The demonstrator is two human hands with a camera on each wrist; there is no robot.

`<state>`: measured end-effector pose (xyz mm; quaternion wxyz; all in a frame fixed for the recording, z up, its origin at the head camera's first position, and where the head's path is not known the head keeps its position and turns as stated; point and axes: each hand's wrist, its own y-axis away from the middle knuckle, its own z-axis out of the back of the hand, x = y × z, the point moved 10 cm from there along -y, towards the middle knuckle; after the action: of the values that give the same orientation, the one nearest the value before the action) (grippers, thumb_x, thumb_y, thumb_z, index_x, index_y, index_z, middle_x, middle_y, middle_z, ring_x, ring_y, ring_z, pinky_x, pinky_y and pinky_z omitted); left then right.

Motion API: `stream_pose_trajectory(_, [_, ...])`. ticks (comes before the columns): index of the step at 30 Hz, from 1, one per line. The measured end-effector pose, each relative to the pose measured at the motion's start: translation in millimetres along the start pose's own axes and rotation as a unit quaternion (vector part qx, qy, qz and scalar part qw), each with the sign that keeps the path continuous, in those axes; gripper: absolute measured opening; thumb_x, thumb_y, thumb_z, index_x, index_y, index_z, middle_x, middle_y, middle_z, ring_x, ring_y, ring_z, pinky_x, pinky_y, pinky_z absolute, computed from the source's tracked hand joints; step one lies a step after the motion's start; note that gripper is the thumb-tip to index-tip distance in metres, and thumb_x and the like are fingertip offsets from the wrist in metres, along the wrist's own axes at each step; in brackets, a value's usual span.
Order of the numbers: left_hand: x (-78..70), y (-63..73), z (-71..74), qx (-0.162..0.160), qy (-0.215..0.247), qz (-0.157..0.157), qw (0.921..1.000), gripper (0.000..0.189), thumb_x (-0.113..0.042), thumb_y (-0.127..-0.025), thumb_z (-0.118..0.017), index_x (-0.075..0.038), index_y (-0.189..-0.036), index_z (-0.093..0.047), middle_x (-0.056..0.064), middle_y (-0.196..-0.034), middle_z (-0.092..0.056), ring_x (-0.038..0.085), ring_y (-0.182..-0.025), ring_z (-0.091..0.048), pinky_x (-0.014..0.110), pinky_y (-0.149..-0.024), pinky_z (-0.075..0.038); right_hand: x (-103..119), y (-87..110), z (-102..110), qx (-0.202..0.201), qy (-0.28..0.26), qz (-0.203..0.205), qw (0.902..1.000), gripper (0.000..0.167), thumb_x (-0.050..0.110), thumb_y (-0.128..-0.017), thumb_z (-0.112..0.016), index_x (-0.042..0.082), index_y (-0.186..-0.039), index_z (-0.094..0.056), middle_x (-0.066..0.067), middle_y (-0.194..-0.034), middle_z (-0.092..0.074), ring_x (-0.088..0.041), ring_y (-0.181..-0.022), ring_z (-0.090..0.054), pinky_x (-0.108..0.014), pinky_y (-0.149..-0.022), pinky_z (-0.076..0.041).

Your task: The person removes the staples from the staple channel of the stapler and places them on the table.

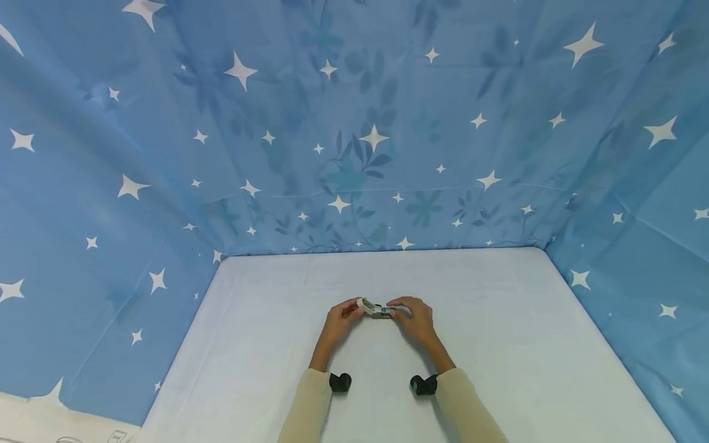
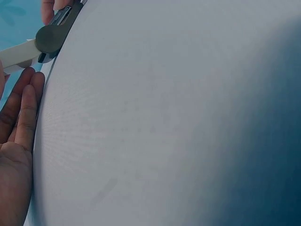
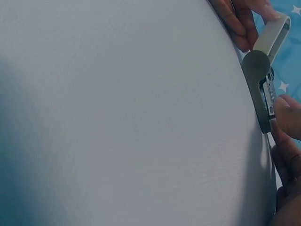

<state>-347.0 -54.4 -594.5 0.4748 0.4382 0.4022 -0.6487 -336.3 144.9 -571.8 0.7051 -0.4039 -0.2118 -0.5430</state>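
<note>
A small stapler [image 1: 381,312] with its white top cover [image 3: 272,36] swung up lies between both hands over the white table. Its dark grey base [image 3: 256,70] with the round hinge rests low at the table surface, and the metal staple channel [image 3: 269,96] is exposed. My left hand [image 1: 336,324] pinches the raised cover between thumb and fingers, its other fingers curving beneath. At the opposite end, my right hand [image 1: 416,320] grips the stapler's front, thumb by the tip of the metal channel and fingers at the base. In the left wrist view, the right fingertips show only in part.
The white table [image 1: 498,369] stretches around the hands. Blue curtains [image 1: 354,92] with white stars rise behind and on both sides. Black wrist cameras [image 1: 340,382] are worn at the cuffs of the beige sleeves [image 1: 307,403]. A pale printed cloth [image 1: 55,421] shows at lower left.
</note>
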Motion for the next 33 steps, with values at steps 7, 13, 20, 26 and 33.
stream_pose_trajectory(7, [-22.7,2.7,1.3,-0.003,0.001,-0.007,1.0,0.036,-0.014,-0.096,-0.063,0.006,-0.126,-0.062,0.023,-0.115,-0.068,0.034,-0.108,-0.065,0.023,-0.089,-0.053,6.6,-4.1,3.5,0.0,-0.003,0.015,0.9999,0.015,0.012,-0.081,-0.078,0.018,-0.095,-0.078,-0.003,-0.099,-0.076,-0.028,-0.1,-0.066,-0.053,-0.092,-0.043])
stream_pose_trajectory(13, [-3.9,-3.6,0.3,-0.007,-0.005,0.0,1.0,0.038,-0.022,-0.095,-0.064,0.0,-0.126,-0.064,0.018,-0.115,-0.07,0.027,-0.107,-0.067,0.026,-0.089,-0.054,10.3,-5.3,2.3,0.007,0.006,0.031,0.9995,0.014,0.012,-0.078,-0.08,0.018,-0.091,-0.079,-0.003,-0.099,-0.076,-0.03,-0.1,-0.066,-0.055,-0.092,-0.044])
stream_pose_trajectory(20, [-3.1,-1.0,0.5,-0.008,-0.003,0.0,1.0,0.038,-0.02,-0.095,-0.065,0.001,-0.126,-0.064,0.019,-0.116,-0.07,0.028,-0.108,-0.067,0.025,-0.09,-0.053,6.1,-3.6,-3.3,0.025,0.016,0.013,0.9995,0.019,0.013,-0.076,-0.081,0.02,-0.093,-0.079,-0.002,-0.103,-0.075,-0.029,-0.102,-0.065,-0.056,-0.093,-0.041])
stream_pose_trajectory(26, [-21.4,6.1,3.2,-0.014,-0.004,-0.013,0.9998,0.034,-0.011,-0.096,-0.063,0.007,-0.124,-0.062,0.024,-0.114,-0.068,0.036,-0.107,-0.066,0.022,-0.087,-0.053,6.1,-2.1,-5.5,0.026,0.022,0.012,0.9993,0.02,0.014,-0.075,-0.082,0.022,-0.094,-0.079,-0.003,-0.104,-0.075,-0.03,-0.102,-0.064,-0.057,-0.092,-0.041])
stream_pose_trajectory(33, [-42.4,13.7,6.6,0.0,-0.002,-0.01,0.9999,0.034,-0.009,-0.096,-0.062,0.008,-0.125,-0.061,0.024,-0.115,-0.068,0.036,-0.108,-0.065,0.023,-0.087,-0.053,3.1,-3.2,-8.7,0.034,0.04,0.0,0.9986,0.021,0.016,-0.076,-0.082,0.025,-0.094,-0.079,0.0,-0.103,-0.074,-0.029,-0.102,-0.063,-0.057,-0.092,-0.038])
